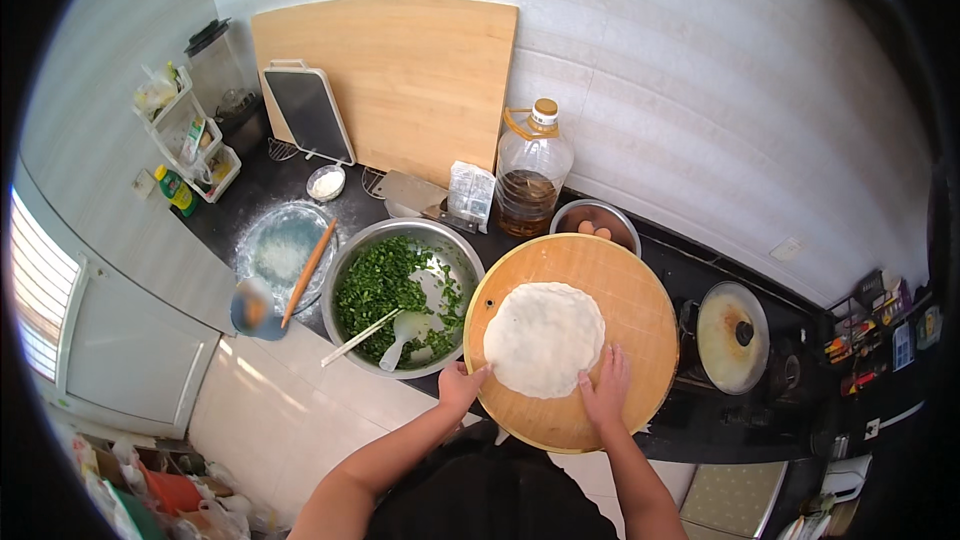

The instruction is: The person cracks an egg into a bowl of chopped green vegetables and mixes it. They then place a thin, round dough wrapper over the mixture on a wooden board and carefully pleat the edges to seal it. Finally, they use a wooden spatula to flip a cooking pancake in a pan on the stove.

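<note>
On the wooden disc (640,310) left hand (464,385) grips, open right hand (608,392) touches round dough (545,340)

my bare left forearm (390,450) slants up and rightward, the left hand (461,387) curled with its thumb stretched rightward. my right forearm (637,480) leans leftward, the right hand (606,393) palm down, fingers pointing away from me.

2 hands (605,397) on board (635,305) with flat dough (545,340)
</note>
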A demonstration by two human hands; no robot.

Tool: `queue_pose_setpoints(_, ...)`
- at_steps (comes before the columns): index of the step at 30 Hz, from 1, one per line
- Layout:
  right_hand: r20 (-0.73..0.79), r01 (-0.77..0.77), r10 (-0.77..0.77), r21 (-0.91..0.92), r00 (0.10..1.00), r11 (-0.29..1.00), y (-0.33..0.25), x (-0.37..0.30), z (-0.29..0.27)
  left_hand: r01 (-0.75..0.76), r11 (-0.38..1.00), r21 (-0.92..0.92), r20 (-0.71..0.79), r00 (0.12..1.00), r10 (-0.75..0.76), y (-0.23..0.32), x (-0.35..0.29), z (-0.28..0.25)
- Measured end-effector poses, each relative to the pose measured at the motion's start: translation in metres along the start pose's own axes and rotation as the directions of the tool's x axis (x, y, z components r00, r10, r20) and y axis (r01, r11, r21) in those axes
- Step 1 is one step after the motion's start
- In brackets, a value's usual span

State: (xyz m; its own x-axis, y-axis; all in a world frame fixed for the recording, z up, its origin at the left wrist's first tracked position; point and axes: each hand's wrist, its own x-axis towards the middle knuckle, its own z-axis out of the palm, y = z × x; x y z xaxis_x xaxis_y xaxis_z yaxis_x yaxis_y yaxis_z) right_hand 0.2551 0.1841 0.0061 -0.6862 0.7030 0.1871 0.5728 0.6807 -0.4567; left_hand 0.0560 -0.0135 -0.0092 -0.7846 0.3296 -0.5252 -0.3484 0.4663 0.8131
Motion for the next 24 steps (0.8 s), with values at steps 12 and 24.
queue_pose_setpoints(12, 0.061, 0.130, -0.131, 0.010, 0.990, 0.991, 0.025, 0.018, -0.014, -0.143, 0.988, -0.067, -0.157, 0.979, 0.131, -0.007, -0.012, 0.025)
queue_pose_setpoints(24, 0.099, 0.247, -0.241, -0.047, 0.965, 0.968, 0.027, 0.017, -0.014, -0.234, 0.904, -0.357, -0.205, 0.964, 0.169, -0.030, -0.015, 0.047)
